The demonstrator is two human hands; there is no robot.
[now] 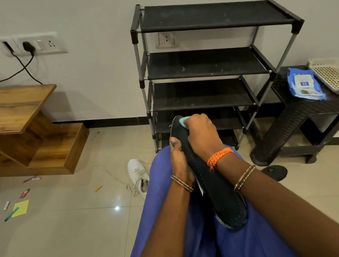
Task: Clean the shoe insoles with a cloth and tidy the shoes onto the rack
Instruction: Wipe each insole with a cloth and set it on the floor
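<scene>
— Progress so far: how much is judged done?

— Little, as far as can be seen. The rack [206, 64] is seen with every visible shelf bare, and a white shoe [138, 176] is left lying on the floor beside the knee. A dark shape [274, 172] by the wicker counter [308, 119] may be another shoe; that cannot be told. One dark insole [208, 178] is being wiped, so cleaning is judged to be under way and the tidying not yet begun.

— And the grip on each side?

— The insole is held tilted above the lap, toe end up and away. It is gripped along its left edge by the left hand [180, 160], fingers wrapped beneath, thumb laid up the edge. The right hand [202, 133] is curled round a pale blue-green cloth [184, 121], which is pressed against the toe end.

— What is left?

— The rest of this insole, any others, then the shoes onto the rack.
</scene>
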